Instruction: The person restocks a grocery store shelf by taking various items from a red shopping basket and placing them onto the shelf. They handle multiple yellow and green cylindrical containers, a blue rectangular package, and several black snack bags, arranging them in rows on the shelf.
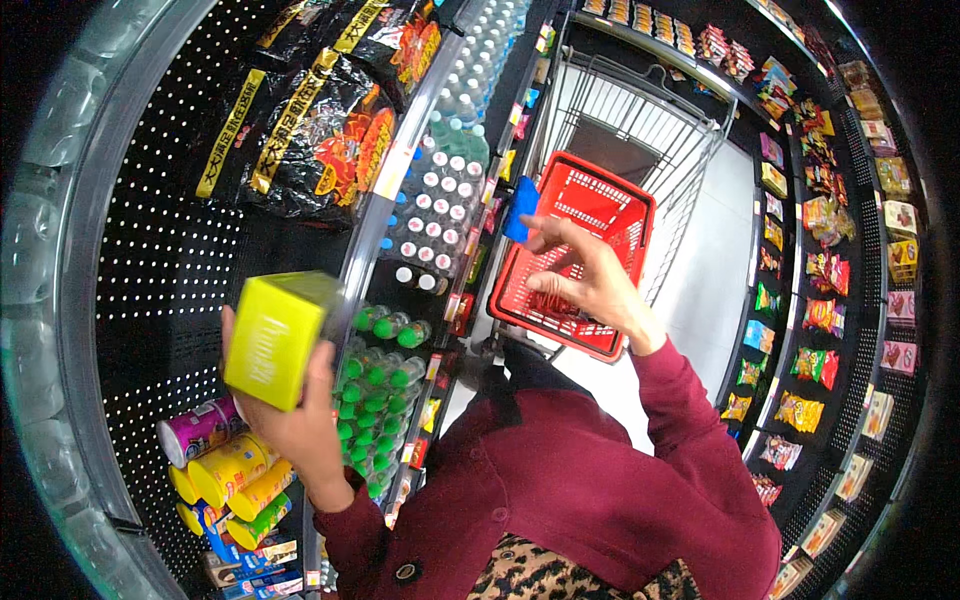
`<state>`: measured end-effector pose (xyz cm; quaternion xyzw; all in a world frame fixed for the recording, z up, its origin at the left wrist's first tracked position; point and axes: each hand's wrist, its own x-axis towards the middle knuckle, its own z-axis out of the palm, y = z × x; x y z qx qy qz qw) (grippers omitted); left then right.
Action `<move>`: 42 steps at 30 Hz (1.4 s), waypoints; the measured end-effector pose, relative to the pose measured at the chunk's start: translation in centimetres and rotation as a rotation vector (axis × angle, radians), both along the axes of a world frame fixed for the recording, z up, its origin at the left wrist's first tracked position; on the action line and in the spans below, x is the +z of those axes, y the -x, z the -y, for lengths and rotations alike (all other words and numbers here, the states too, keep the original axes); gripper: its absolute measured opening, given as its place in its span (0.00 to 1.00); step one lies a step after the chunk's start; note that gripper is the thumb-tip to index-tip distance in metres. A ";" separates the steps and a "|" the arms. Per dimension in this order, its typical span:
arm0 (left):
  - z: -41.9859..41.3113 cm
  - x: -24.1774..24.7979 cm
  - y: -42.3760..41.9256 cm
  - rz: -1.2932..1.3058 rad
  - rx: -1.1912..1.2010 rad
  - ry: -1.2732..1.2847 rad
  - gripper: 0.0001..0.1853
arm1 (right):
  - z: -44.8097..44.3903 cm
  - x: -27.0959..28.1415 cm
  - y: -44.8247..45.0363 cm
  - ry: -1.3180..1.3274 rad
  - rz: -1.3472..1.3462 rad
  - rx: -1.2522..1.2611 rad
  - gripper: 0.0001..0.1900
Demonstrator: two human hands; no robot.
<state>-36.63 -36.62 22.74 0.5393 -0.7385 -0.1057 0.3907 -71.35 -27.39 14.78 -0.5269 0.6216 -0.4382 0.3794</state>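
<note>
My left hand (304, 442) grips a yellow-green box (274, 341) with writing on it, fingers on one side and thumb on the other. The box is tilted in front of the shelf at the left. Over a red plastic shopping basket (495, 296), my right hand (589, 277) is held with thumb and fingers apart. Its fingertips lie close to a blue object (519, 210) beside the basket's left rim; whether they touch it is unclear. The basket sits in a metal shopping cart (675, 124). Something dark red lies at the basket's bottom, partly hidden by my hand.
Black snack bags (322, 142) fill the upper left shelf. Below stand canisters (225, 469) and rows of bottles with green caps (382, 375). Bottles with white caps (431, 217) line the shelf beside the cart. Across the white floor (690, 210), another shelf holds snack packets (814, 364).
</note>
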 end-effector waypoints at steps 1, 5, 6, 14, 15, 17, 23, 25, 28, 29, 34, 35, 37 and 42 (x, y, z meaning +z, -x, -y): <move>-1.0 1.5 2.0 -0.065 -0.133 -0.062 0.48 | 0.2 2.0 -0.2 0.070 0.088 0.043 0.44; -1.5 0.0 6.6 -0.172 -0.591 -0.452 0.49 | 0.7 6.9 -0.7 0.287 0.037 0.175 0.53; -1.4 -0.8 7.7 -0.156 -0.671 -0.468 0.49 | 0.8 7.8 -0.6 0.273 -0.081 0.248 0.53; -0.6 -5.8 12.4 -0.121 -0.760 -0.506 0.51 | -1.5 4.1 1.6 0.000 -0.322 -0.139 0.34; -0.6 -6.0 11.9 -0.156 -0.734 -0.519 0.51 | -1.8 3.3 2.2 -0.083 -0.326 -0.243 0.34; -0.8 -7.0 10.3 -0.197 -0.636 -0.654 0.44 | -2.7 -0.3 3.7 -0.156 -0.390 -0.395 0.39; -3.4 -10.5 6.1 -0.202 -0.492 -0.869 0.31 | -6.2 -18.1 7.8 -0.462 -0.347 -0.524 0.41; -4.2 -11.5 5.4 -0.186 -0.472 -0.873 0.30 | -6.3 -22.4 7.1 -0.556 -0.317 -0.511 0.36; -4.9 -12.0 5.0 -0.177 -0.461 -0.852 0.28 | -7.0 -29.8 5.0 -0.553 -0.359 -0.568 0.34; -5.0 -12.0 5.2 -0.177 -0.469 -0.843 0.27 | -7.6 -32.6 4.8 -0.541 -0.346 -0.572 0.34; -5.1 -11.7 4.8 -0.152 -0.440 -0.822 0.23 | -8.2 -38.4 2.5 -0.643 -0.263 -0.548 0.34; -5.1 -11.7 4.7 -0.145 -0.435 -0.823 0.23 | -8.6 -39.5 2.3 -0.656 -0.252 -0.557 0.33; -5.2 -11.7 4.5 -0.144 -0.419 -0.825 0.22 | -8.7 -39.9 2.2 -0.768 -0.222 -0.489 0.37; -5.5 -12.1 4.3 -0.178 -0.397 -0.814 0.22 | -8.9 -37.8 2.7 -0.841 -0.350 -0.356 0.44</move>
